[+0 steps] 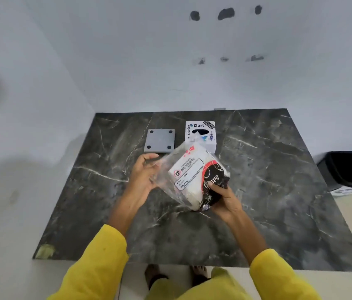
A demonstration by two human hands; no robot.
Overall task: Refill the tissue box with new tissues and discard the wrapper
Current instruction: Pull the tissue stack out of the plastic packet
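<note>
A pack of tissues (194, 176) in a clear plastic wrapper with a white label and a black-and-red end is held above the dark marble table (278, 191). My right hand (224, 198) grips its black near end. My left hand (144, 172) holds the loose clear plastic on the wrapper's left side. Behind the pack stands the white tissue box (201, 135) with stickers and a dark oval opening on top; the pack's far corner overlaps its front. The box's grey base plate (160, 140), with a black foot at each corner, lies flat to the left of the box.
A black waste bin (350, 169) stands on the floor off the table's right edge. White walls border the table at the back and the left. My feet show below the table's near edge.
</note>
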